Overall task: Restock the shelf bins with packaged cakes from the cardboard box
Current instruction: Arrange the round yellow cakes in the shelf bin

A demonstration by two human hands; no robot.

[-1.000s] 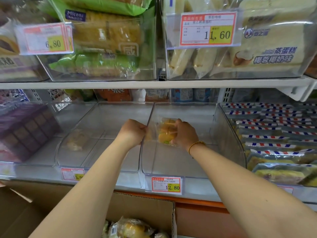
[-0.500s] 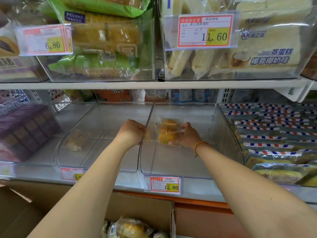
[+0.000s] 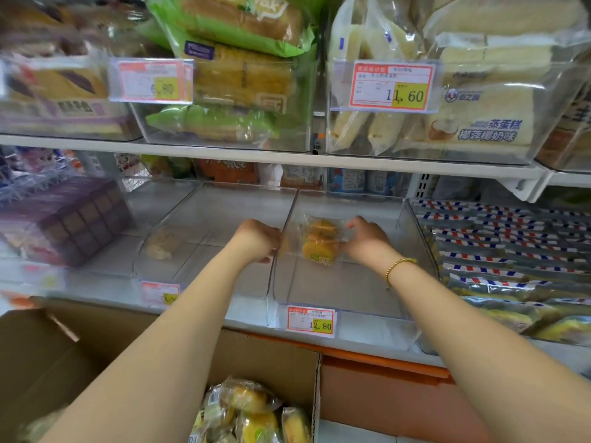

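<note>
One big cardboard box point(image 3: 64, 362) filled the lower left of the frame, its top open, with several more packs point(image 3: 246, 410) of yellow cakes heaped against its right wall at the bottom centre. Above it, in the middle of the frame, the clear bin point(image 3: 345, 292) sat on the lower shelf, its see-through floor mostly bare.

Inside that bin, towards the back, was the cake pack point(image 3: 319, 241). It was a clear, crinkled plastic wrapper with round golden-yellow cakes stacked inside, deeper orange on top, and a small green-and-white label near its bottom edge. It stood upright, facing me. I could not tell whether its lower edge touched the bin floor.

My left hand point(image 3: 257, 239), centre-left, had its fingers curled onto the wrapper's left edge, right at the bin's left wall. My right hand point(image 3: 366, 239), centre-right, pinched the wrapper's right edge with bent fingers.

Below, a red-framed price tag point(image 3: 311, 321) reading 12.80 hung on the bin's front lip. Smallest of all, a thin gold bracelet point(image 3: 399, 265) circled my right wrist.
</note>
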